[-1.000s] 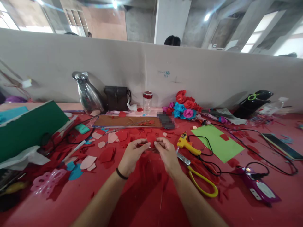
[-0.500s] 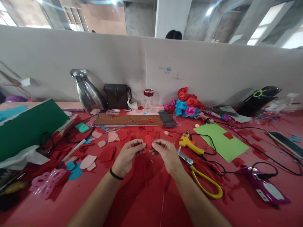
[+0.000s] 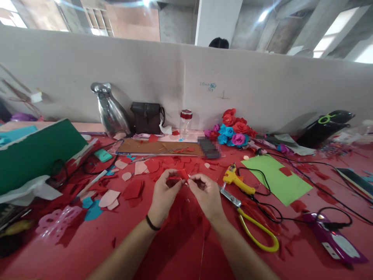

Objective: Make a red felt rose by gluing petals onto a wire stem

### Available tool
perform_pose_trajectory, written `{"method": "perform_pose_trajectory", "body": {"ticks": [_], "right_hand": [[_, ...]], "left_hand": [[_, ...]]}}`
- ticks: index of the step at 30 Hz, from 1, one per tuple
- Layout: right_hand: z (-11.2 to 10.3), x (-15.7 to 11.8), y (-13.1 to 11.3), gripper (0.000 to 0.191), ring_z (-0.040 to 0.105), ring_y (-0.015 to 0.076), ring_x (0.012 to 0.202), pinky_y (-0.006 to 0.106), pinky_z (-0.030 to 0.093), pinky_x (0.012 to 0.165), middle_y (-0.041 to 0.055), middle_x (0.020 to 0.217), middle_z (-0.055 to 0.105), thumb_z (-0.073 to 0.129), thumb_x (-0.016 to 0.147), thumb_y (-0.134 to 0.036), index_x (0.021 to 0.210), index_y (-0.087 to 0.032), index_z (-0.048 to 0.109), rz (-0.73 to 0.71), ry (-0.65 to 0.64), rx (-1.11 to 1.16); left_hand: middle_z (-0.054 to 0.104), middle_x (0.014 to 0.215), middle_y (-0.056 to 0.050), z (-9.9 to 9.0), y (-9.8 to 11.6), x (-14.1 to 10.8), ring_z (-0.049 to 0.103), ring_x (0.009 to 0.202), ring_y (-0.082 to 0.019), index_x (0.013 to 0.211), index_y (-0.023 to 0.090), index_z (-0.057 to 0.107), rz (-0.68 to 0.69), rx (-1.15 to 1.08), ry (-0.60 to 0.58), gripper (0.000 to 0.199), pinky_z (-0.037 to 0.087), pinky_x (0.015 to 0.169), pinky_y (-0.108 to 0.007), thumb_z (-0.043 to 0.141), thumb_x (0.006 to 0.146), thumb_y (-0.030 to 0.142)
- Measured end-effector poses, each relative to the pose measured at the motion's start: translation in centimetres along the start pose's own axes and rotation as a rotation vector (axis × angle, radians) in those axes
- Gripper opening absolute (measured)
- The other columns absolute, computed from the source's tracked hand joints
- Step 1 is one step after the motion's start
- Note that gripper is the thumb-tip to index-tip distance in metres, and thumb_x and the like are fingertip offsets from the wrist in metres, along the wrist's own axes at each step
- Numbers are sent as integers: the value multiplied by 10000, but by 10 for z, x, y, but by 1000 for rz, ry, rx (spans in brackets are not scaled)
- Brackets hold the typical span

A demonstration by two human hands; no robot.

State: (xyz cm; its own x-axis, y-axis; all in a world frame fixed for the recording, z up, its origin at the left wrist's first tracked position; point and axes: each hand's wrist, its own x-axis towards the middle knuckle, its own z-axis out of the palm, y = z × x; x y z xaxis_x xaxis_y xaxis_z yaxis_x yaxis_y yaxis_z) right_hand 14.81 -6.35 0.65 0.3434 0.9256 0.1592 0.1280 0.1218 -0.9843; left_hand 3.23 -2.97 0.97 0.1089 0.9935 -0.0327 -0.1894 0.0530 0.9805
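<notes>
Near the middle of the red table [image 3: 186,249], a small red paper piece [image 3: 183,174] is pinched between both hands. My left hand [image 3: 166,191], with a black band at the wrist, grips its left side with thumb and fingers. My right hand [image 3: 206,194] pinches its right edge, fingertips close to the left ones. Red paper petals [image 3: 134,189] lie left of my hands. A yellow glue gun [image 3: 237,179] and yellow-handled scissors [image 3: 258,233] lie to the right.
At the back stand a metal jug [image 3: 112,111], a dark bag [image 3: 147,118], a jar [image 3: 185,122] and paper flowers [image 3: 233,130]. Green paper [image 3: 279,182], cables and a purple power strip [image 3: 338,239] are on the right; a green board [image 3: 43,155] is left.
My left hand has rotated more upright, and its thumb and fingers have curled around the red paper, which now looks more folded. The view has shifted slightly.
</notes>
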Motion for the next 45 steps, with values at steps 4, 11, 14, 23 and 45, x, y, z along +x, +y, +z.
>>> {"method": "perform_pose_trajectory", "body": {"ticks": [4,11,14,23,45], "right_hand": [[0,0,-2,129,560,129,611,237,443,608,-2,663,616,596,704,-295,702,-166,596,34,-27,25],[1,5,3,133,514,106,545,230,415,578,-41,561,557,599,659,-299,642,-181,539,218,-40,307],[0,6,2,142,511,103,546,226,401,569,-42,575,561,615,660,-311,663,-182,553,218,-23,281],[-3,3,6,180,548,125,589,255,408,597,6,729,644,557,763,-361,791,-190,605,109,-159,-90],[-3,-8,2,303,542,136,610,213,351,566,-13,694,646,472,678,-91,900,-216,637,63,-594,-523]], "left_hand": [[574,641,13,-1,-3,1,529,613,-99,667,152,586,-123,-92,-149,156,429,632,-231,697,632,257],[606,636,20,-6,3,4,552,582,-87,696,156,580,-302,-249,-136,247,416,602,-210,759,532,199],[610,644,28,-5,7,4,555,575,-82,712,159,575,-288,-247,-115,260,418,596,-207,755,527,189],[544,600,75,-35,27,28,534,532,-67,782,179,543,-75,-187,84,332,390,536,-184,701,498,106],[584,575,31,-66,37,42,531,560,-131,763,162,641,54,359,84,230,401,557,-237,622,543,99]]}}
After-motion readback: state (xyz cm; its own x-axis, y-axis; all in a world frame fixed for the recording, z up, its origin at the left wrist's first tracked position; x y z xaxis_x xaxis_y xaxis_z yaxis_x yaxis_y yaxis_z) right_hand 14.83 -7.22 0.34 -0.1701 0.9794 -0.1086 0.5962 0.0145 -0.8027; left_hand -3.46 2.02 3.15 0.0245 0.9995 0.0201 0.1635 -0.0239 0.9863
